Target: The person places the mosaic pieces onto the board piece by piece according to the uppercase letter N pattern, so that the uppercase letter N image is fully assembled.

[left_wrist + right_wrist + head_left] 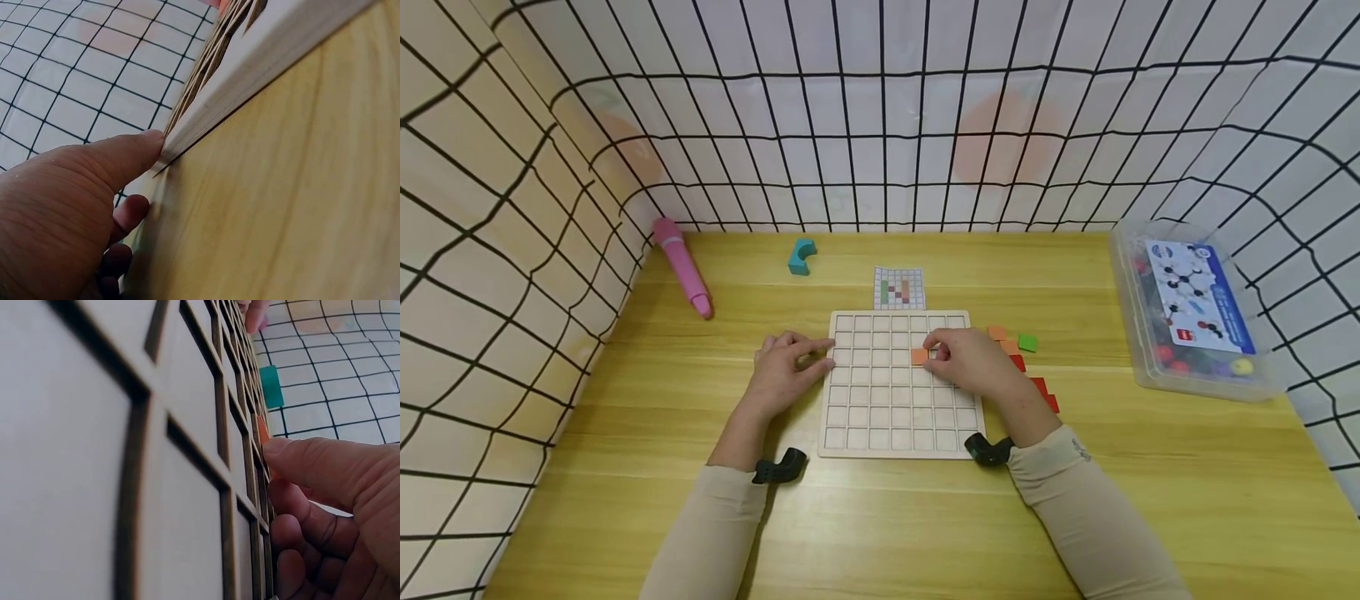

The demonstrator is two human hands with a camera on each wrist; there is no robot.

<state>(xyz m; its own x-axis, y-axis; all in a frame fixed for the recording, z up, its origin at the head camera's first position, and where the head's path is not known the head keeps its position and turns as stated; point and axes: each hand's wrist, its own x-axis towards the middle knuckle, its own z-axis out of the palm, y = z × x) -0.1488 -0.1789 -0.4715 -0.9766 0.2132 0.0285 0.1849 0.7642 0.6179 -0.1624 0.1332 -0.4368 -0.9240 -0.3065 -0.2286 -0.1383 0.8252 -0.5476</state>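
Observation:
A wooden grid board (880,444) lies flat on the table. My right hand (973,360) is over its right half, thumb and index finger pinching an orange square tile (920,357) at one of the cells. In the right wrist view the thumb presses on the orange tile (263,430), the other fingers curled below. My left hand (778,375) rests at the board's left edge, thumb and index finger extended against its side. The left wrist view shows the thumb touching the board's edge (212,112). Beyond the board lies a pattern card (887,279) with coloured squares on a grid.
Right of the board lie loose orange tiles (996,332), a green tile (1027,342) and red tiles (1051,403). A clear lidded box (1142,358) stands far right. A pink microphone-shaped toy (683,268) and a teal arch block (801,257) lie at the back left. Wire mesh surrounds the table.

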